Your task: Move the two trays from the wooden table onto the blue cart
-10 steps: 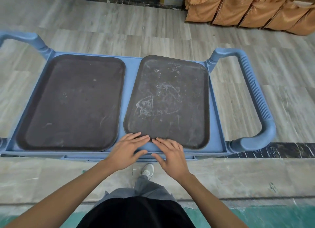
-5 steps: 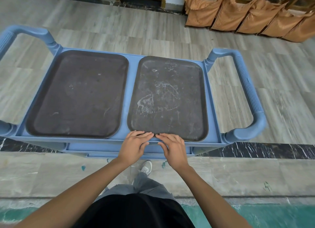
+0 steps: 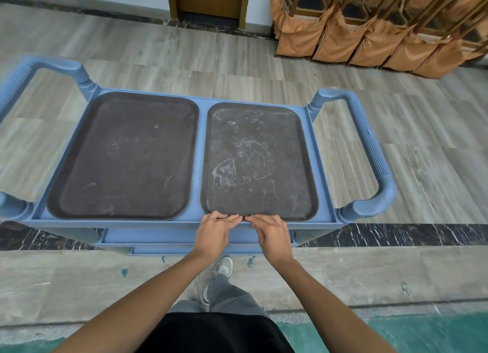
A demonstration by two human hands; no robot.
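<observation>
Both trays are sitting flat on the top shelf of the blue cart [image 3: 200,110], side by side with a thin strip of blue showing between them. The left tray [image 3: 124,154] is filling the cart's left half, reaching close to the far-left and near-left corners. The right tray [image 3: 258,160] is filling the right half, its surface marked with pale scratches and a whitish smear near the middle.

I'm resting my left hand [image 3: 214,232] and my right hand [image 3: 273,234] at the cart's near edge, fingertips touching the near rim of the right tray, toward its near-left corner. My left fingers [image 3: 224,216] are lying loosely bent and together on that rim; my right fingers [image 3: 260,218] are stretching flatter, pointing left so the two sets of tips are almost meeting. Neither hand is wrapping around anything; both are open and pressing or resting on the rim, thumbs tucked below the cart edge. I can't tell how hard I'm pressing.

The cart's right handle [image 3: 369,152] is looping out past the right edge, the left handle [image 3: 39,65] past the far-left corner. My shoe [image 3: 223,267] is showing on the floor under the near edge. Orange fabric-covered chairs [image 3: 369,41] are stacked against the far wall, well apart from the cart.
</observation>
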